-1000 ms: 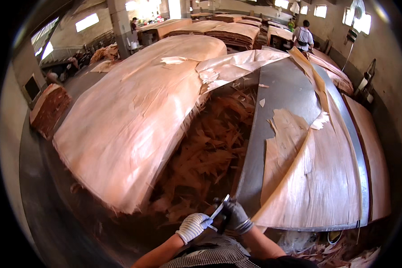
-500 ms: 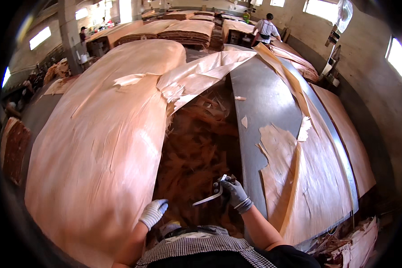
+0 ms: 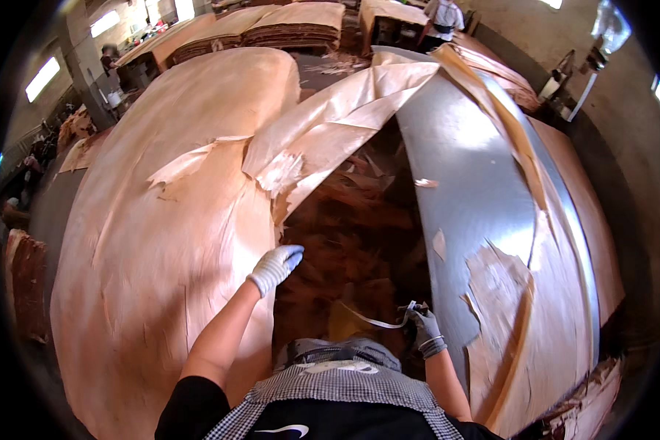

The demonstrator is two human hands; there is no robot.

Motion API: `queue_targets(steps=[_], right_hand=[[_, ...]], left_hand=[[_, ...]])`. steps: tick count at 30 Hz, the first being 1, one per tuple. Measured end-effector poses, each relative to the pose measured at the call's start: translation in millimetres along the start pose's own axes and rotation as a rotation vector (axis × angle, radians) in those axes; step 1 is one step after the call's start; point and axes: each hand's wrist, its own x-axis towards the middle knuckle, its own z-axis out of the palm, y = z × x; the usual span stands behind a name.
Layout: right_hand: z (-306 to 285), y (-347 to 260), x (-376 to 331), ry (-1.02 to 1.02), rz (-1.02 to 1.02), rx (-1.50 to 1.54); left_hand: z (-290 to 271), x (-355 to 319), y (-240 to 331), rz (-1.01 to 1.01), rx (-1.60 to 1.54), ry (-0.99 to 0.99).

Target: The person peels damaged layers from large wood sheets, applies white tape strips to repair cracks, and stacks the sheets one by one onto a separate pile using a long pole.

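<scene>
My left hand (image 3: 276,268), in a pale knitted glove with blue fingertips, hovers by the inner edge of a large stack of tan wood veneer (image 3: 161,242). Its fingers are loosely extended, and nothing shows in them. Low at the right, my right hand (image 3: 426,330), in a grey glove, is closed on a small dark thing. A narrow pale strip (image 3: 380,323) curves out from it to the left; its exact kind is unclear. A crumpled veneer sheet (image 3: 337,132) bridges from the stack to a grey metal-topped table (image 3: 455,176). Torn veneer (image 3: 499,301) lies on that table.
Between stack and table is a dark gap strewn with veneer scraps (image 3: 352,235). More veneer stacks (image 3: 293,29) stand behind. A person (image 3: 444,18) is at the far right, another (image 3: 110,62) at the far left. Scraps (image 3: 583,403) lie low at the right.
My left hand has moved forward along the stack's edge. My right hand has moved right and down with the strip, which now bends differently. The view has tilted down.
</scene>
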Motion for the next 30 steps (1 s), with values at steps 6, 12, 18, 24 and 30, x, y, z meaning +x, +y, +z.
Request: queue_targets(steps=[6, 12, 18, 24, 30], right_hand=[[59, -62, 179, -0.142, -0.012, -0.077], [141, -123, 326, -0.342, 0.165, -0.136], [231, -141, 457, -0.263, 0.351, -0.191], [260, -67, 605, -0.256, 0.112, -0.323], [310, -90, 627, -0.189, 0.379, -0.021]], left_hand=[[-63, 164, -59, -0.159, 0.041, 0.202], [-112, 270, -75, -0.208, 0.433, 0.278], [-144, 401, -160, -0.341, 0.74, 0.205], [-158, 526, -198, -0.465, 0.454, -0.205], [-170, 536, -188, -0.498, -0.115, -0.345]])
